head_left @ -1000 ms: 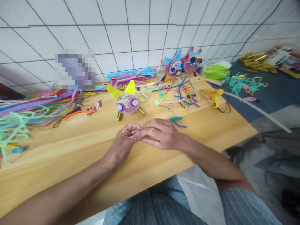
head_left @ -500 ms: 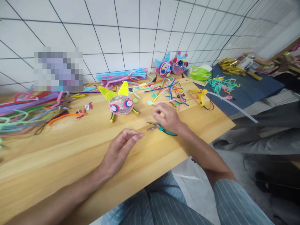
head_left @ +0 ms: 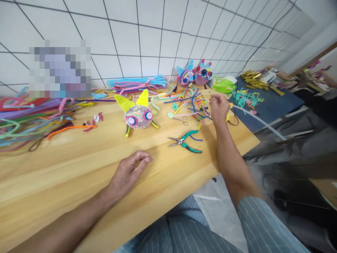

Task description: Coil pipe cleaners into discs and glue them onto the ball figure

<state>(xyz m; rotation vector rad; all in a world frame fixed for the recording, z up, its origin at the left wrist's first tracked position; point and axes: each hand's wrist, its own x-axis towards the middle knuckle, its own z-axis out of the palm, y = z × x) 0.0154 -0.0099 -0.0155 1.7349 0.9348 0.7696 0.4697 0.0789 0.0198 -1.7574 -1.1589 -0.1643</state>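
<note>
Table (head_left: 52,186) before us, and our right hand (head_left: 220,107) has swung out to one o'clock, likely reaching, fingers curled, grip unclear. Our left hand (head_left: 127,172) stays near, at eleven; pinch contents unclear. Ball toy (head_left: 138,118) sits beyond; pliers (head_left: 179,141), now uncovered, at twelve; glue gun (head_left: 231,105) peeks behind our right hand.

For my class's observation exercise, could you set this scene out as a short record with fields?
Left hand: fingers curled, at the table; any grip unclear
Right hand: in front of the glue gun, mostly hiding it
Pliers: green-handled, spread open, on the table
Ball figure: yellow ears, two round eyes
By the wall: two more figures
</note>
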